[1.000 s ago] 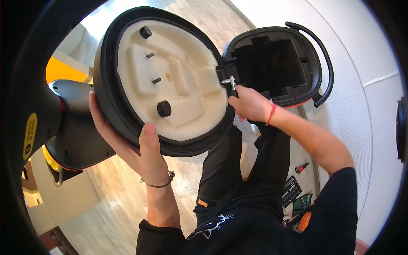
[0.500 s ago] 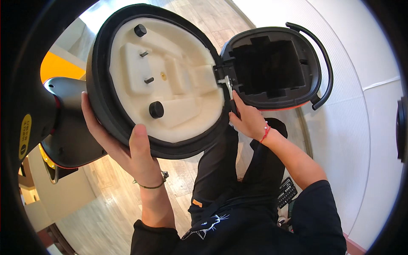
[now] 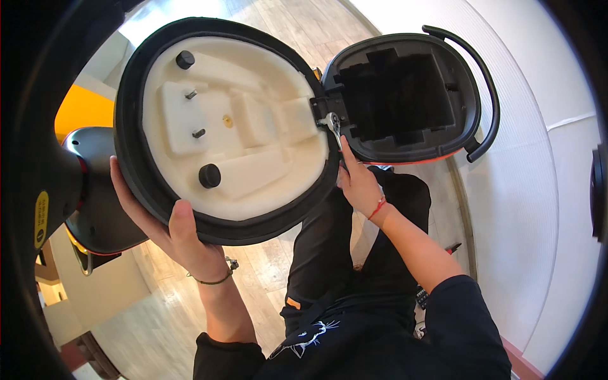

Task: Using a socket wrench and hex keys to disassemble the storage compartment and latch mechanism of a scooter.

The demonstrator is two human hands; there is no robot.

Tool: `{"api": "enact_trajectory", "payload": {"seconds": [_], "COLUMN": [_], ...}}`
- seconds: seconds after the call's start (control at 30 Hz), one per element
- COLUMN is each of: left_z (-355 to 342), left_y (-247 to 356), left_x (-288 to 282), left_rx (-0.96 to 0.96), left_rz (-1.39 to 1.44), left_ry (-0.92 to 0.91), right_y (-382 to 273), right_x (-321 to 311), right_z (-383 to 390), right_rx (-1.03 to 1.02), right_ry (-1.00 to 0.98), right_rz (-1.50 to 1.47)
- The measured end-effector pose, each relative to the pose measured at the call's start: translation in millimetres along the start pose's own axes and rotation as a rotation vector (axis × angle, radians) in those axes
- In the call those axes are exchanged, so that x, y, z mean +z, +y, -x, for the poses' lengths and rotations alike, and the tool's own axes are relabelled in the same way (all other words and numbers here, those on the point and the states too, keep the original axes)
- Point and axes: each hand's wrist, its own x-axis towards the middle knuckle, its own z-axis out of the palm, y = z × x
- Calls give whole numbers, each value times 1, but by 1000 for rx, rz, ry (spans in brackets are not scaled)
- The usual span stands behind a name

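Note:
A black scooter seat (image 3: 253, 231) stands tipped open, its cream underside facing me with two round black rubber feet and two bolts. My left hand (image 3: 168, 237) is closed around its lower left edge, thumb on the near rim. At the right end of the seat is a black hinge (image 3: 322, 106), joining it to an open storage compartment (image 3: 465, 120). My right hand (image 3: 361, 187) grips the handle of a silver ratchet wrench (image 3: 334, 123); the index finger lies along it. The wrench head is at the hinge, though the fastener is hidden.
A curved black grab bar (image 3: 492, 95) rounds the compartment's far right side. Another black seat-like part (image 3: 104, 196) stands at left. White corrugated panelling (image 3: 513, 209) runs along the right. A red-tipped tool (image 3: 453, 248) lies on the floor beside my leg.
The seat and my left hand have shifted left and slightly down. My right hand has moved a little left and lower, with the wrench handle swung towards me.

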Motion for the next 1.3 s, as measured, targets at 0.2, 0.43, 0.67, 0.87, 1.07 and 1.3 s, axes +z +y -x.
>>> {"api": "enact_trajectory", "payload": {"seconds": [0.2, 0.43, 0.67, 0.87, 1.07, 1.3], "left_z": [-1, -2, -3, -6, -6, -6], "left_y": [1, 0, -11, -9, -11, -11], "left_x": [-1, -3, -13, -19, -20, -20], "left_rx": [-7, 6, 33, 92, 90, 113], "left_rz": [-1, -2, -24, -61, -85, -100], "left_ry": [-18, -19, -34, -48, -40, -30], "right_y": [5, -5, -58, -70, -40, -32], "right_x": [21, 2, -37, -40, -26, -22], "right_z": [3, 3, -23, -30, -51, -46], "right_rx": [31, 100, 161, 467, 494, 336], "right_ry": [48, 145, 52, -6, 102, 136], "right_rz": [342, -434, -281, -795, -880, -468]}}
